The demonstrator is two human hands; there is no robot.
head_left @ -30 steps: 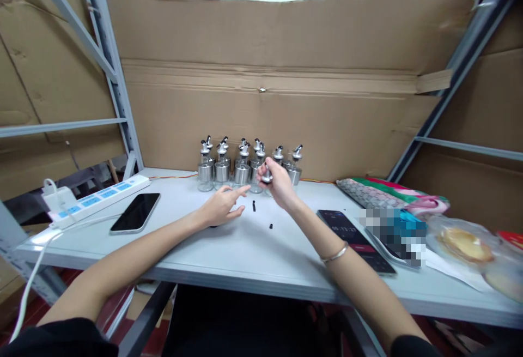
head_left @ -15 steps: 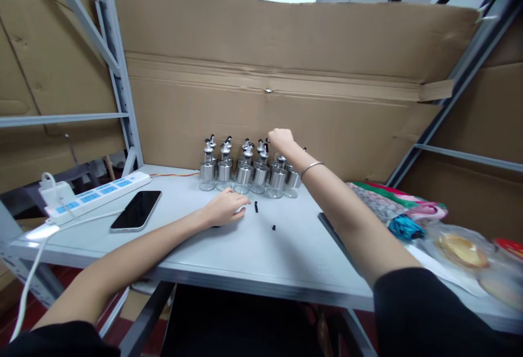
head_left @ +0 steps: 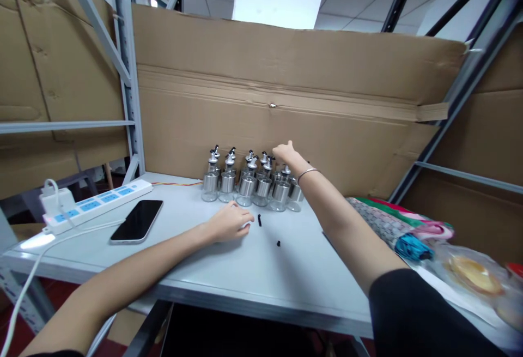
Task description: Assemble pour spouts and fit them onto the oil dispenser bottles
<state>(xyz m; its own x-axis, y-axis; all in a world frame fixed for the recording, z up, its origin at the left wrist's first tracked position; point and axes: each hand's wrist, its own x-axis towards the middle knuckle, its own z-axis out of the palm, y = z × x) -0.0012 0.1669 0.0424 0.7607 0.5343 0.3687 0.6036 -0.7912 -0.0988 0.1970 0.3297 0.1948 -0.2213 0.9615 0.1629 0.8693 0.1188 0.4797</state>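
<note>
Bottles [head_left: 247, 187], glass with metal sleeves and spouts, stand upright in a tight group of about two rows on the desk [head_left: 245, 275]; back ones partly hidden.

Left hand [head_left: 229, 222] lies palm down on the desk just in front of the bottles, left of their middle. Fingers loosely bent, thumb a bit apart from them, nothing seen between the tips; under the palm, can't tell.

Right hand [head_left: 285, 153] is up over the right part of the bottles, toward their back. Most fingers look folded, one digit sticks up; grip faces away, can't tell what it has hold of or if it touches a bottle. Bracelet [head_left: 307, 171] on that wrist.

Black strip [head_left: 259, 220] lies in front of the bottles, just beside the left fingertips. Small black bit [head_left: 278, 243] lies farther out in front of the bottles.

Well left of the bottles: phone [head_left: 137, 222], power strip [head_left: 100, 204] with a white charger [head_left: 57, 202]. Well right of them: patterned bundle [head_left: 379, 219], clear tub [head_left: 474, 275]. Cardboard [head_left: 286, 84] stands behind the bottles.
</note>
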